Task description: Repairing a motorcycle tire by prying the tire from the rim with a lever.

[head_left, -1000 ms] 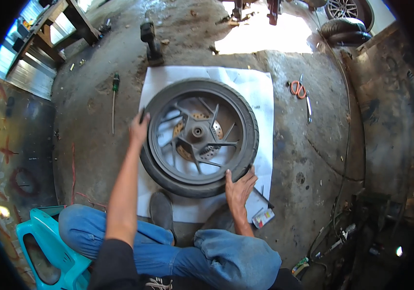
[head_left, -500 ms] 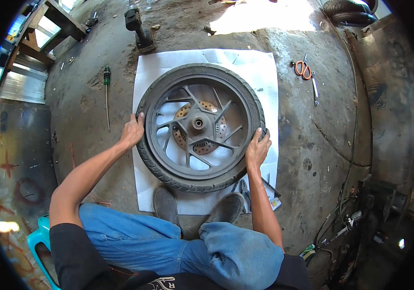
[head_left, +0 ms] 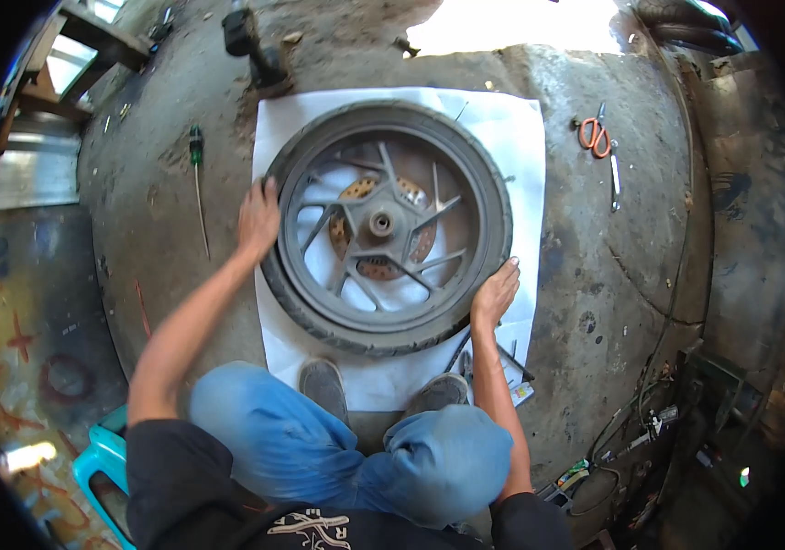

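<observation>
A black motorcycle wheel [head_left: 381, 224] with its tyre lies flat on a white sheet [head_left: 525, 174]. Its dark spokes face up, and a drilled brake disc [head_left: 376, 269] shows between them. My left hand [head_left: 259, 218] grips the tyre's left edge, with the arm slightly blurred. At the lower right edge of the tyre, my right hand [head_left: 497, 295] presses against the tread. Its fingertips are partly hidden against the tyre. My two shoes stand on the sheet's near part, just below the wheel.
Beyond the sheet stands a cordless power tool [head_left: 255, 55]. A green-handled screwdriver [head_left: 197, 174] lies left; orange-handled scissors [head_left: 595, 137] and a spanner [head_left: 615, 179] lie right. More tools rest near my right forearm. A teal stool [head_left: 104, 458] is at the lower left.
The wheel has turned a little clockwise on the sheet. My left hand has moved up along the tyre and my right hand down. My knees and the view have shifted slightly.
</observation>
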A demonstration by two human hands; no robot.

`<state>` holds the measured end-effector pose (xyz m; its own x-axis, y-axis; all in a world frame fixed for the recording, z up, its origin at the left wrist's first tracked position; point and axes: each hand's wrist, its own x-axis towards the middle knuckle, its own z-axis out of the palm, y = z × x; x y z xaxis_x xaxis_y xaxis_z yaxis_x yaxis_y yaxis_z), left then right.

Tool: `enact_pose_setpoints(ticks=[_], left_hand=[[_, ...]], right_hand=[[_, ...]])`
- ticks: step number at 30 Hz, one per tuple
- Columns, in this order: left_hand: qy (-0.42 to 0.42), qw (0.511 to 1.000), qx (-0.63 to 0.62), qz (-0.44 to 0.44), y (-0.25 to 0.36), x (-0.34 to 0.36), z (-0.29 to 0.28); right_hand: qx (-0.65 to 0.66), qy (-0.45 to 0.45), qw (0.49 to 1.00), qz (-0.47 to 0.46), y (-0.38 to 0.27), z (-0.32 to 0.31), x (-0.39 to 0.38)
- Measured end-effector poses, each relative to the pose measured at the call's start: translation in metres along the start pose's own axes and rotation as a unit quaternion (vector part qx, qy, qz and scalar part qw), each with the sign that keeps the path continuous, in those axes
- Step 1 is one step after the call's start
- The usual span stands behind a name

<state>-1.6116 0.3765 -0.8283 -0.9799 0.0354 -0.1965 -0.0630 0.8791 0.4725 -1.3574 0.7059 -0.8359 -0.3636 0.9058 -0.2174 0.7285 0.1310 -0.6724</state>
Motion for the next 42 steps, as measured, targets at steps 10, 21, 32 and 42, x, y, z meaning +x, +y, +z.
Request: enact_pose_setpoints(ticks=[10, 21, 32, 42], left_hand=[[0.131, 0.976, -0.118, -0.128, -0.017, -0.088, 0.025], [0.112, 0.966, -0.063, -0.223, -0.007, -0.088, 0.026], [0.179, 0.966, -0.060, -0.175, -0.055, -0.086, 0.042], [0.165, 0.964, -0.164, -0.130, -0.023, -0.086, 0.021]], right_hand=[[-0.022, 0.064, 0.998, -0.003, -0.015, 0.006, 0.001], [-0.023, 0.077, 0.997, 0.008, -0.012, 0.002, 0.009], [-0.028, 0.096, 0.995, -0.016, 0.000, 0.015, 0.001], [0.018, 0.077, 0.995, -0.063, -0.003, 0.015, 0.003]])
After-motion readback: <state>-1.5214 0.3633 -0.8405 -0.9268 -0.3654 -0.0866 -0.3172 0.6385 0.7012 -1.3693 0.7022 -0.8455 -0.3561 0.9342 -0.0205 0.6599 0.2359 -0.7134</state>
